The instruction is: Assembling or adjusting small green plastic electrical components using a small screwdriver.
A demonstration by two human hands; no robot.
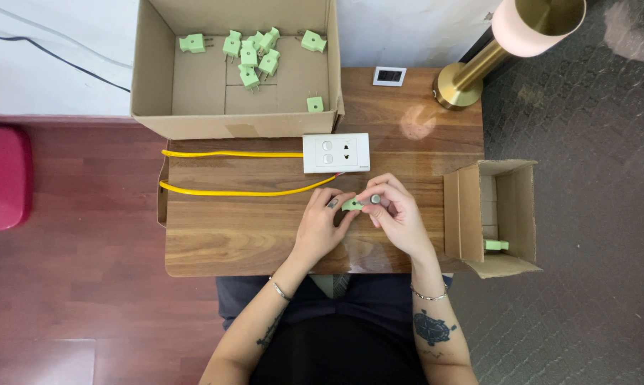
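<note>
My left hand [322, 224] pinches a small green plug [350, 204] between thumb and fingers, just above the wooden table [229, 235]. My right hand [397, 210] meets it from the right, its fingers closed on a small grey metal part [375, 199] pressed against the plug's end. Both hands hover right below a white socket-and-switch plate [336, 152], which has a yellow cable [229, 191] running off to the left.
A large open cardboard box [154, 107] at the back holds several green plugs [250, 53]. A smaller box [471, 214] on the right edge holds one green plug [496, 245]. A brass lamp [464, 82] and a small white square object [389, 75] stand at the back right.
</note>
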